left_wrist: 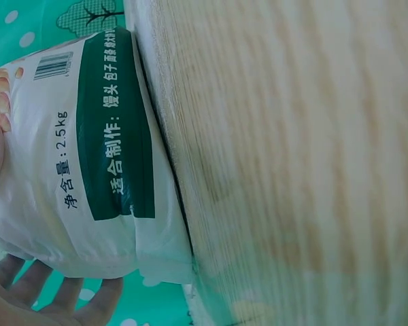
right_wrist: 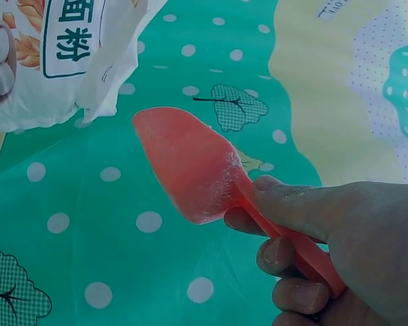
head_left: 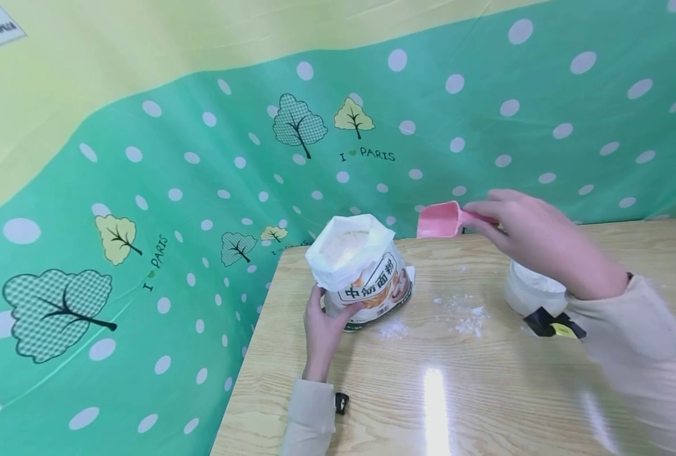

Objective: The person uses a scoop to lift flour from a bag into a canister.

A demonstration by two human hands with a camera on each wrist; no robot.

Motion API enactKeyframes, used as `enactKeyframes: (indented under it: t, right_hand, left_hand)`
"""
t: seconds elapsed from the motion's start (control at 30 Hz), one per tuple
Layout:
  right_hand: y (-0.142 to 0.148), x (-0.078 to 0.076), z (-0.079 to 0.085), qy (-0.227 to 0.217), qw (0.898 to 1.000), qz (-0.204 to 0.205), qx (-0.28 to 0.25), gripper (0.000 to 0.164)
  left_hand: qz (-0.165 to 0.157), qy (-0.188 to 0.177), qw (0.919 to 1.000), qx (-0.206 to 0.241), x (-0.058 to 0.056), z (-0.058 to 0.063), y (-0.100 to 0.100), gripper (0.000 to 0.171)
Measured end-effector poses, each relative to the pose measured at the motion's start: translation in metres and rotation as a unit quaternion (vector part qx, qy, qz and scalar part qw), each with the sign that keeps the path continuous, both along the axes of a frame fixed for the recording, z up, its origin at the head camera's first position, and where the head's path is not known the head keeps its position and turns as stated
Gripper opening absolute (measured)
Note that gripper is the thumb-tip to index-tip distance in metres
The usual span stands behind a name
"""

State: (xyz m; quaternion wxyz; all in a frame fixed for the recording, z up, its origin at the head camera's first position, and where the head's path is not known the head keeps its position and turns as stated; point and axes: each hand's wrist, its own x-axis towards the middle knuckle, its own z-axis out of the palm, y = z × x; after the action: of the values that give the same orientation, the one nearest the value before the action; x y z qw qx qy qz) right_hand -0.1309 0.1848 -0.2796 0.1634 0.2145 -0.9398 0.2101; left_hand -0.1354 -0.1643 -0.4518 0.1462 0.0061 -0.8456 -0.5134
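A white paper flour bag [head_left: 372, 288] with its top folded outward stands on the wooden table, and pale flour [head_left: 346, 244] shows in its mouth. My left hand [head_left: 323, 326] grips the bag low on its near side; in the left wrist view, fingers [left_wrist: 102, 302] curl round one side, with the thumb on the front. Raised above the table to the right of the bag, my right hand [head_left: 534, 237] holds a pink scoop [head_left: 437, 220] by its handle. White powder clings to the scoop [right_wrist: 187, 163] near its handle in the right wrist view.
A round tub [head_left: 526, 297] with white powder in it stands on the right, partly hidden by my right arm. Spilled flour [head_left: 469, 320] dusts the wooden table [head_left: 383, 392] between bag and tub. A green, dotted curtain [head_left: 212, 209] hangs along the back and left.
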Motion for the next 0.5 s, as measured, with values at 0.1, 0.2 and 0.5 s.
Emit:
enactKeyframes:
  t: [0.1,0.2,0.5]
  right_hand:
    - [-0.005,-0.004,-0.002,-0.007,1.0,0.005,0.0,0.024]
    - [-0.011,-0.009,-0.003,-0.013,1.0,0.007,0.002,0.025]
    - [-0.034,-0.022,0.0,-0.015,1.0,0.019,-0.007,0.025]
  left_hand:
    - [0.002,0.002,1.0,-0.004,-0.001,-0.001,0.0,0.082]
    - [0.004,0.004,1.0,-0.007,-0.001,-0.002,0.0,0.081]
    - [0.01,-0.006,0.9999,-0.001,0.0,-0.002,0.001,0.081]
